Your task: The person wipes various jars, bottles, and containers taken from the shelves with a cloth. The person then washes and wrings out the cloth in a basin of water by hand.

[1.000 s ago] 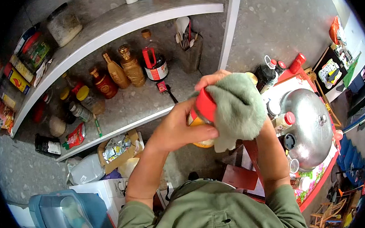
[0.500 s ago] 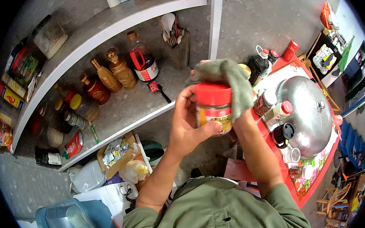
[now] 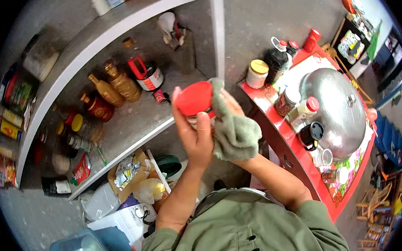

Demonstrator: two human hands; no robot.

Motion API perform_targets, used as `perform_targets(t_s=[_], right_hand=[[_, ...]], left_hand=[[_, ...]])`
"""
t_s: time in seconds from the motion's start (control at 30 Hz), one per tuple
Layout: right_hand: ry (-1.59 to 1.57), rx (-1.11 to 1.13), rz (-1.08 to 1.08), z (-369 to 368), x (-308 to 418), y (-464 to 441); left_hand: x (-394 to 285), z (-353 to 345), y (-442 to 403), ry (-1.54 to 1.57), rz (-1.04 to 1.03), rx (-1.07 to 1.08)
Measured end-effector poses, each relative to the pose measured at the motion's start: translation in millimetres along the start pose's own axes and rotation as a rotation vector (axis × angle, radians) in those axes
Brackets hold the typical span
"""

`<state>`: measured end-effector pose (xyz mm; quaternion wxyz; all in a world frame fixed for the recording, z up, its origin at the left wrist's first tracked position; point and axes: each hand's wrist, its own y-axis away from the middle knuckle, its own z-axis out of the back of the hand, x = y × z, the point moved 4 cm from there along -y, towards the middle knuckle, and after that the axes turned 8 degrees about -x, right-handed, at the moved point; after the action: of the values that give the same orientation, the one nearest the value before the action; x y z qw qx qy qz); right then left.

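A jar with a wide red lid [image 3: 194, 98] is held up between both hands in front of the shelf, its lid facing up toward the camera. My left hand [image 3: 195, 137] is wrapped round the jar, thumb against its near side. On the jar's right side, my right hand [image 3: 231, 106] presses a grey-green cloth [image 3: 236, 135] that hangs down over its palm. Most of the jar's body is hidden by the lid and fingers.
Bottles, jars and a utensil holder [image 3: 185, 50] stand on the grey shelf [image 3: 132, 123] at left. At right, a red table [image 3: 275, 130] bears a large metal lid [image 3: 333, 112], several jars and a black cup [image 3: 310, 135]. A blue bin [image 3: 82, 250] is at lower left.
The jar and both hands have moved left, and its lid has tilted toward the camera. The cloth now hangs at the jar's right side. The view has shifted to the right.
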<state>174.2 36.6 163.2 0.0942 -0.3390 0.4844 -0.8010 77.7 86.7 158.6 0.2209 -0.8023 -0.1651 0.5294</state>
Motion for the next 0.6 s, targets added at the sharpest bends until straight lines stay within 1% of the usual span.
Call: perform_targets(t_s=[0.03, 0.07, 0.13, 0.17, 0.2, 0.23, 0.27, 0.3, 0.33, 0.37, 0.4, 0.47, 0.5, 0.53, 0.6], right_hand=[[-0.140, 0.016, -0.122, -1.0, -10.9, 8.5], [-0.245, 0.005, -0.328, -4.5, -16.7, 19.5], [-0.476, -0.109, -0.746, -10.1, -24.8, 42.1], [-0.318, -0.091, -0.623, -2.8, -27.2, 39.1], [-0.156, -0.066, -0.509, 5.6, -29.3, 36.4], [-0.759, -0.209, -0.798, 6.9, -36.2, 41.8], [-1.385, -0.366, -1.029, 5.5, -39.3, 46.0], [-1.459, -0.460, -1.346, 10.5, -47.8, 62.0], [-1.385, -0.451, -1.283, 17.1, -62.7, 70.3], [-1.292, -0.526, -1.300, 22.5, -74.2, 83.5], [-1.197, -0.592, -1.315, 29.0, -84.1, 95.0], [-1.152, -0.606, -1.303, 43.7, -98.0, 112.6], [-1.118, -0.615, -1.295, 52.6, -101.7, 119.2], [-1.112, -0.622, -1.302, 62.0, -105.1, 125.8], [-0.957, -0.600, -1.322, 82.9, -112.8, 135.7]], left_hand=[[-5.9, -2.3, 0.0, -0.082, -0.039, 0.030], [2.5, -0.3, 0.4, 0.063, 0.067, 0.018], [-1.7, -12.7, 2.6, 0.146, 0.119, 0.040], [2.9, -18.2, 3.3, 0.158, 0.137, 0.065], [7.8, -23.2, 5.8, 0.101, 0.137, 0.106], [12.8, -27.5, 11.5, 0.043, 0.142, 0.146], [22.8, -30.2, 17.2, 0.056, 0.161, 0.167], [34.4, -33.4, 24.0, -0.101, 0.048, 0.273], [45.2, -37.8, 32.5, -0.259, -0.074, 0.377], [56.4, -39.5, 43.8, -0.211, 0.015, 0.398], [60.9, -44.3, 50.5, -0.200, 0.015, 0.407], [65.0, -57.5, 66.6, -0.278, -0.066, 0.548], [60.6, -68.3, 71.7, -0.305, -0.196, 0.603], [64.1, -74.8, 78.0, -0.303, -0.187, 0.608], [73.6, -89.4, 92.0, -0.289, -0.154, 0.619]])
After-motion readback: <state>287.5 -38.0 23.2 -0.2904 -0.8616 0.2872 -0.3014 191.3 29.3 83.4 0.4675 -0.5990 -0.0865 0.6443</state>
